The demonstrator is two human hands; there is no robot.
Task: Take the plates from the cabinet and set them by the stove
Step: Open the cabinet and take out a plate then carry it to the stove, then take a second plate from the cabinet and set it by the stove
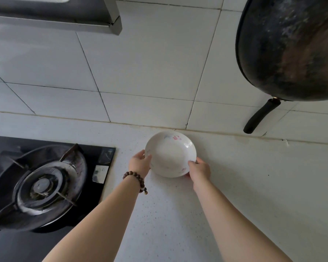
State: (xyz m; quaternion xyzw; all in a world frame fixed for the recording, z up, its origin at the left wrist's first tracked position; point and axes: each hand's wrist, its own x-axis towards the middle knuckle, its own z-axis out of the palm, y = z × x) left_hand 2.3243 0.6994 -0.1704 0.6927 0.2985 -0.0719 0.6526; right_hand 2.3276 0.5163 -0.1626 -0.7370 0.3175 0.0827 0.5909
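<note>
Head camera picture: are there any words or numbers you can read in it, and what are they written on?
No text here can be read.
Pale label on the stove: any print is too blurred to read.
Plate: only pink and blue flower marks, no letters.
Wok on the wall: no writing shows.

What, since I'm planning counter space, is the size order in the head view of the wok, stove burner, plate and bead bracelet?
1. wok and stove burner: about alike; the wok is cropped and seems nearer the camera, so unranked.
2. plate
3. bead bracelet
</note>
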